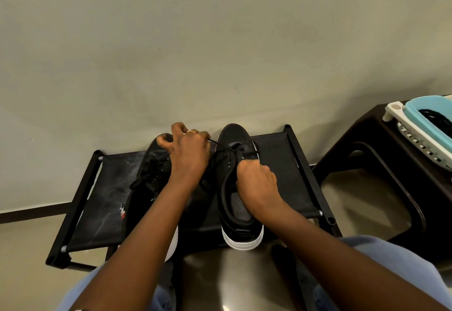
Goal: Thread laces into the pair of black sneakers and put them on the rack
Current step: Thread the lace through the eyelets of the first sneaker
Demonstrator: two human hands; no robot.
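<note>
Bottom of frame: both forearms reach forward over the knees to the rack (276,171), mid-frame against the wall.

Right hand (256,183), centre-right: grip clenched on the tongue and eyelet edge of the right sneaker (234,198), probably to brace the shoe and hold the throat open.

Left hand (188,154), centre: fingers pinched around the black lace (221,145), drawn taut from the toe-end eyelets, so it looks like a fresh pass is being pulled snug.

Left sneaker (146,183), centre-left, lies partly under the left forearm with laces already in. Both shoes sit on the rack's top shelf, heels overhanging the near edge.

Right edge: dark stool (367,139) carrying a white and blue basket (415,125).
</note>
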